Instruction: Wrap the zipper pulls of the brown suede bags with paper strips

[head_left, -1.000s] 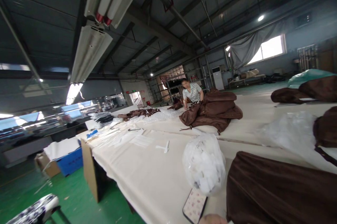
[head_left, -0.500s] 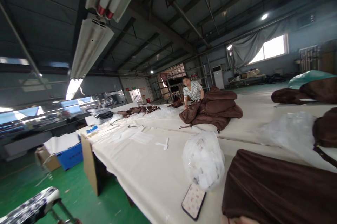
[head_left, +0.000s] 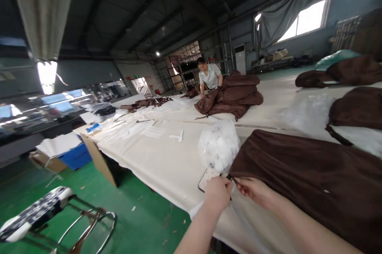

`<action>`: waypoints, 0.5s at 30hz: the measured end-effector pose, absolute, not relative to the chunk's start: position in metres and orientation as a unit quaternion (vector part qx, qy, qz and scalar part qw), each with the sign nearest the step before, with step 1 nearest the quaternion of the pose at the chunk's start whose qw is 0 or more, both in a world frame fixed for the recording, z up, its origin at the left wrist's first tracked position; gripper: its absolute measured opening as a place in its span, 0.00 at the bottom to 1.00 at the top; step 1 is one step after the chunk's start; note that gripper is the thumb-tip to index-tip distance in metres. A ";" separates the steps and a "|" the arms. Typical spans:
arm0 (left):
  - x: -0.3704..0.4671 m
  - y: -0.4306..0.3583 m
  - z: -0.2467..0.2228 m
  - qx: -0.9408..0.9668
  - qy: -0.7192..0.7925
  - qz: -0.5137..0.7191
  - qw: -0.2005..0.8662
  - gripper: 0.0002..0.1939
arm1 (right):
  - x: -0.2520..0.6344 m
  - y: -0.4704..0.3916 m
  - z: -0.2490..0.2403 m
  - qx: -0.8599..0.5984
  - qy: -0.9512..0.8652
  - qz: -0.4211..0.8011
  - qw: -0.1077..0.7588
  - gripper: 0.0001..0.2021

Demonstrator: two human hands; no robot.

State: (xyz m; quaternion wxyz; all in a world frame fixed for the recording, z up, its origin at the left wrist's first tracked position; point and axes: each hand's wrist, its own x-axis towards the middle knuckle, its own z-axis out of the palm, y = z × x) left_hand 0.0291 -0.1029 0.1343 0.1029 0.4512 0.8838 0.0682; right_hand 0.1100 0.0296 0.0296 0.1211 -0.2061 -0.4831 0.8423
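A large dark brown garment (head_left: 298,166) lies across the right of the table. At its near left corner my left hand (head_left: 218,193) is closed, fingers pinched on a small dark strap or cord end (head_left: 230,178). Just right of it my right hand (head_left: 250,189) also pinches the dark piece at the garment's edge. The phone (head_left: 205,178) in a light patterned case lies partly hidden behind my left hand. Beyond the hands sits a clear plastic bag (head_left: 219,144) stuffed with white material.
Brown garments (head_left: 235,94) are piled farther back, near a person (head_left: 210,77) in a striped shirt. A stool (head_left: 37,212) and a blue bin (head_left: 74,154) stand left of the table (head_left: 143,150).
The view has tilted down. Both my hands have come into full view at the garment's corner, with the dark strap or cord between them; my left hand now covers part of the phone.
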 end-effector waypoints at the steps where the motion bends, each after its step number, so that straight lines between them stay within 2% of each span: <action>1: 0.030 -0.102 0.134 0.451 0.885 0.060 0.102 0.19 | 0.112 0.031 0.028 -0.199 -0.487 0.842 0.117 0.19; 9: 0.036 -0.091 0.128 0.437 0.896 0.035 0.070 0.20 | 0.116 0.028 0.028 -0.192 -0.551 0.803 0.125 0.24; 15: 0.039 -0.095 0.112 0.395 0.909 0.106 0.084 0.19 | 0.115 0.020 0.020 -0.228 -0.565 0.780 0.143 0.24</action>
